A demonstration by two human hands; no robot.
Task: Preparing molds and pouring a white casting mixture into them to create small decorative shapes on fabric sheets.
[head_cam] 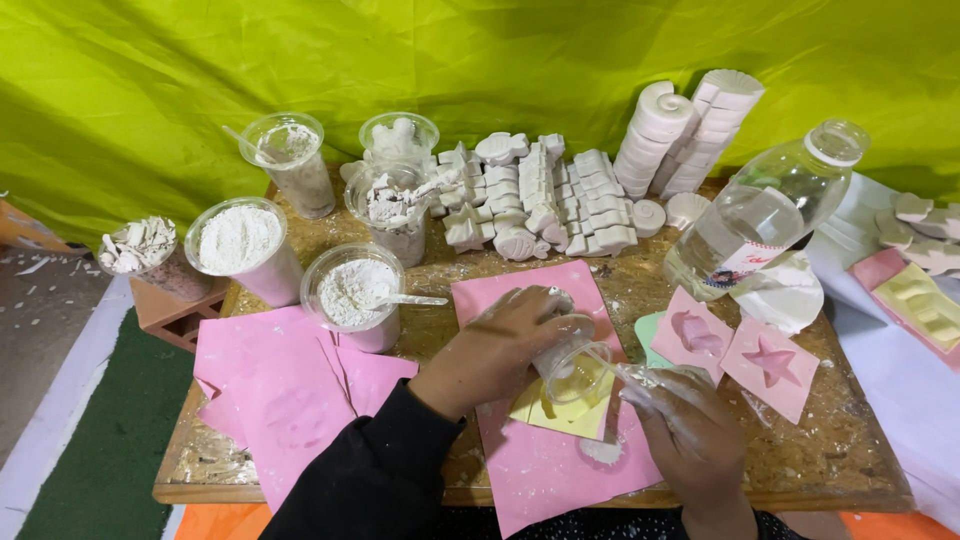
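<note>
cup tilted inside left hand grip, right hand beside.

1. The clear plastic cup looked glossy and powder-smeared.
2. The tabletop was rough chipboard, dusted white.
3. The pink moulds seemed matt and smooth.
4. The plaster casts appeared chalky and dull.

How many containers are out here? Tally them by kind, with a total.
Standing clear cups: 6
Held clear cup, gripped by the left hand: 1
Clear bottle: 1
Total: 8
</note>
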